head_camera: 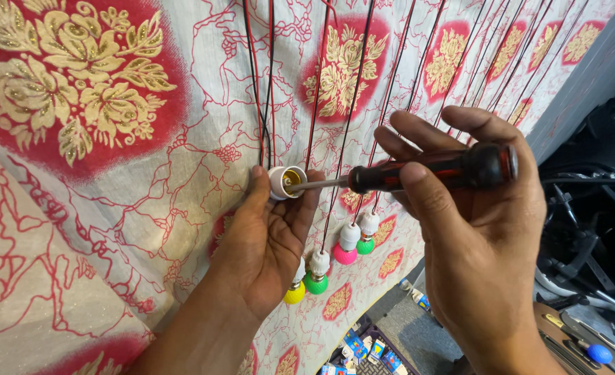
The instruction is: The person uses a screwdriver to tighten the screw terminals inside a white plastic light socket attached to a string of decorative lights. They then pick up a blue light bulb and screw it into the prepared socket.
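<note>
My left hand (pixel 269 236) pinches a white lamp holder (pixel 284 182) that hangs on red and black wires (pixel 260 90) in front of a patterned cloth. My right hand (pixel 477 229) grips a screwdriver (pixel 432 173) with a dark red and black handle. Its metal shaft reaches left, and the tip sits inside the holder's open mouth. Below the hands, more white holders dangle with small coloured bulbs: a yellow bulb (pixel 294 293), a green bulb (pixel 315 282), a pink bulb (pixel 344 254) and another green bulb (pixel 365 246).
A white cloth (pixel 113 173) with red and gold flower patches hangs as a backdrop, with several red and black wire pairs running down it. Small boxes (pixel 363 351) lie on the floor below. Dark machinery (pixel 592 229) and hand tools (pixel 588 347) are at the right.
</note>
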